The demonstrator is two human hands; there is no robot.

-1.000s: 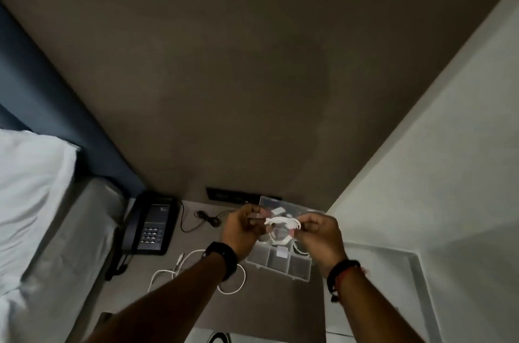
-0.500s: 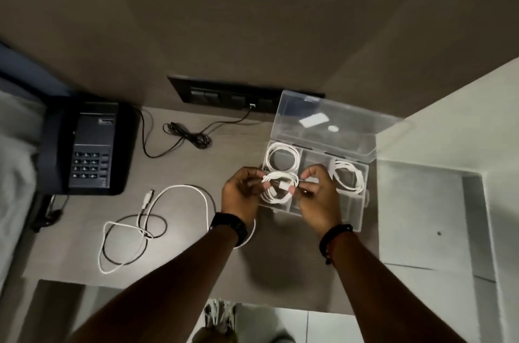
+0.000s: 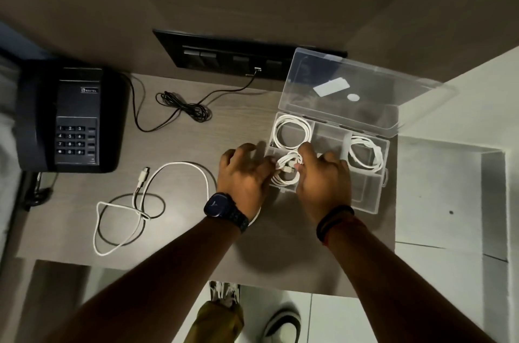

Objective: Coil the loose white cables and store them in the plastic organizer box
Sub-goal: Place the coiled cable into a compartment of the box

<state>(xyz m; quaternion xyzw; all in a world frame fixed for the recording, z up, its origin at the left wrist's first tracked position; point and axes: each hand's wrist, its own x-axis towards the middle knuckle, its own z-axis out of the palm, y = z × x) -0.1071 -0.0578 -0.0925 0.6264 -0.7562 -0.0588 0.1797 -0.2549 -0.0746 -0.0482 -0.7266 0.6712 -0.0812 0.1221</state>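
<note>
A clear plastic organizer box (image 3: 365,196) stands open on the wooden table, its lid (image 3: 365,90) tipped back. One coiled white cable (image 3: 292,130) lies in the back left compartment, another coil (image 3: 365,154) in the right compartment. My left hand (image 3: 244,177) and my right hand (image 3: 323,180) both pinch a small coiled white cable (image 3: 288,171) down at the front left compartment. A loose white cable (image 3: 146,202) sprawls on the table to the left, partly hidden under my left wrist.
A black desk phone (image 3: 70,118) sits at the far left. A tangled black cord (image 3: 185,109) runs to the dark switch panel (image 3: 224,56) on the wall. The table's front edge is below my forearms, with shoes on the floor.
The view dropped from the wall to the table. My hands carried the small coil down from mid-air into the box's front left compartment.
</note>
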